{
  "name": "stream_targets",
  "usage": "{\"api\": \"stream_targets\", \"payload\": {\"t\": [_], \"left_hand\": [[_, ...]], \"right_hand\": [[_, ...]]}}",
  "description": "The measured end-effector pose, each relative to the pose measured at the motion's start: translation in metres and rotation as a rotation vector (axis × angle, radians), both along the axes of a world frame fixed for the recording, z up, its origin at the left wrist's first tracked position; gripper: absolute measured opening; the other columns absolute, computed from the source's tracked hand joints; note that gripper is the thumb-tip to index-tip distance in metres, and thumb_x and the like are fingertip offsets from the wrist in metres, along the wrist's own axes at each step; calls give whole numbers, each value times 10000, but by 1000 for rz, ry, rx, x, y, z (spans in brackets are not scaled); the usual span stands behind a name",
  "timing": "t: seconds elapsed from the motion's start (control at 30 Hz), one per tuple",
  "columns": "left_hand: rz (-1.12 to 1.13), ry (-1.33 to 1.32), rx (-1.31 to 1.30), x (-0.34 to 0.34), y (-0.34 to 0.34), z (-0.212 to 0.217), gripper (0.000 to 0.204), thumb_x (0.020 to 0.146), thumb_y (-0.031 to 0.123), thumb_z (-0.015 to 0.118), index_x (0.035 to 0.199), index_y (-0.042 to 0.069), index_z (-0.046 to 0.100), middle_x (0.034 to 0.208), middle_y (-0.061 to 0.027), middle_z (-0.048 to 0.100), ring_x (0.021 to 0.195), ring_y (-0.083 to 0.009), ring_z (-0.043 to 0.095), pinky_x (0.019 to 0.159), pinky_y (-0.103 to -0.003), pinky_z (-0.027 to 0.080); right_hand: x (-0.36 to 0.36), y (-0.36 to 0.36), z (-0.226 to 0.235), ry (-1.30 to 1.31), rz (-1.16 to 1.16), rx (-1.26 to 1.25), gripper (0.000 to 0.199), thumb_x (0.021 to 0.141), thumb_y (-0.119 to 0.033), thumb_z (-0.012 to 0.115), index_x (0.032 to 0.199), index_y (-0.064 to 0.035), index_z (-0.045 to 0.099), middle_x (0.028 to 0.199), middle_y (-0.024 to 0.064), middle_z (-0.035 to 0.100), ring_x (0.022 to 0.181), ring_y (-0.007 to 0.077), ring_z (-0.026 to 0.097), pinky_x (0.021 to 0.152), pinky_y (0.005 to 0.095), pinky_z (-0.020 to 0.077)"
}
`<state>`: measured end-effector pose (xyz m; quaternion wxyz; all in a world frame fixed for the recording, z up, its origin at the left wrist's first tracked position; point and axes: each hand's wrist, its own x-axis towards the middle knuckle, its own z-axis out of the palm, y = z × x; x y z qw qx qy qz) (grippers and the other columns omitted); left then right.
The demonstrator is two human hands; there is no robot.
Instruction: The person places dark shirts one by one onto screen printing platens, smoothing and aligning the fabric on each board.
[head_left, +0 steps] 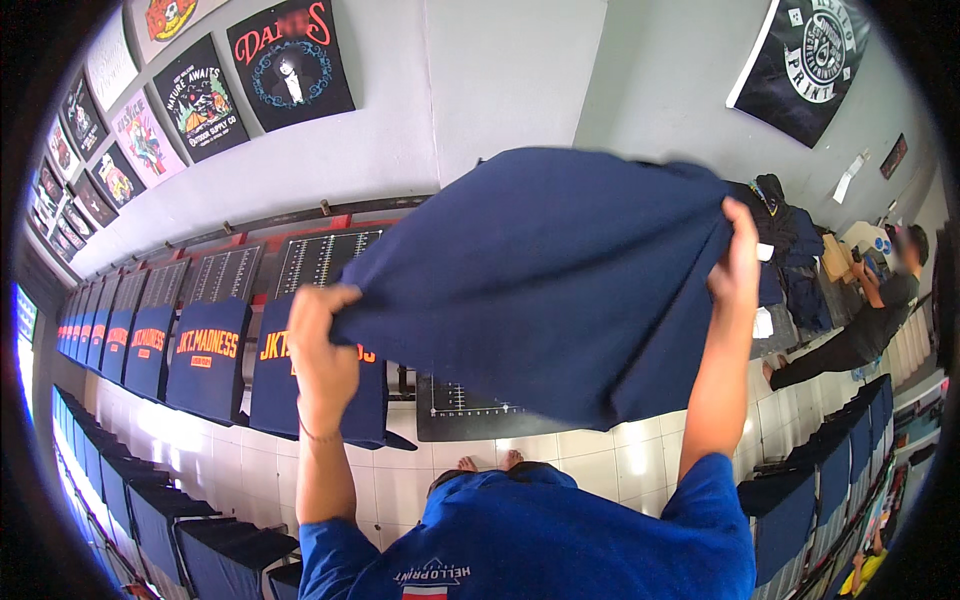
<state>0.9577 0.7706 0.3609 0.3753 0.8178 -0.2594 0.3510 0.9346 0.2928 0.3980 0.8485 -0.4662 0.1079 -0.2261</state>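
A navy cloth panel [540, 270] is spread in the air between my hands, its surface creased and its lower edge slightly blurred. My left hand [325, 350] is closed on its left corner, with the fingertips curled over the edge. On the far right, my right hand [737, 255] grips the opposite side, where a fold runs down from the fingers. Beneath the cloth is a black printing board [470, 425] with white ruler marks, mostly hidden. Just left of it, partly behind my left hand, a navy printed piece [275, 395] with orange lettering lies on its board.
A row of boards with printed navy pieces [207, 350] runs off to the left. More navy pieces [235, 555] hang on racks at lower left and right [800, 510]. A person [880, 310] stands at the right beside piled dark clothes [795, 250]. Posters [290, 65] cover the wall.
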Motion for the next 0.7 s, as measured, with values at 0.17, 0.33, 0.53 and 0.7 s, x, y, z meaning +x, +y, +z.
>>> {"api": "stream_targets", "payload": {"t": [0.17,0.33,0.53,0.7], "left_hand": [[3,254,169,-30,14,-94,405,590,-107,504,962,-20,637,838,-191,559,853,-406,551,801,-448,470],[18,521,314,-79,33,-179,360,614,-72,616,965,1,653,873,-174,590,870,-388,561,828,-453,462],[-168,1009,397,-102,49,-271,662,762,298,837,1300,4,589,1320,-204,576,1263,-382,496,1079,-451,396],[41,1507,-680,-51,39,-403,537,973,400,575,1275,-44,571,1233,-169,602,1183,-283,542,999,-375,422]], "right_hand": [[-8,25,-130,391,-31,-25,523,965,-420,599,1279,-2,604,1298,165,627,1173,279,602,1059,432,430],[-33,44,-248,589,108,187,538,981,-407,582,1299,27,575,1306,180,620,1165,312,608,1038,448,453],[-111,26,-370,750,221,227,310,970,-246,570,1131,13,626,1099,151,687,972,282,677,878,422,544],[-125,29,-399,738,391,-88,333,964,-199,553,1192,37,611,1111,116,690,979,207,687,852,372,573]]}}
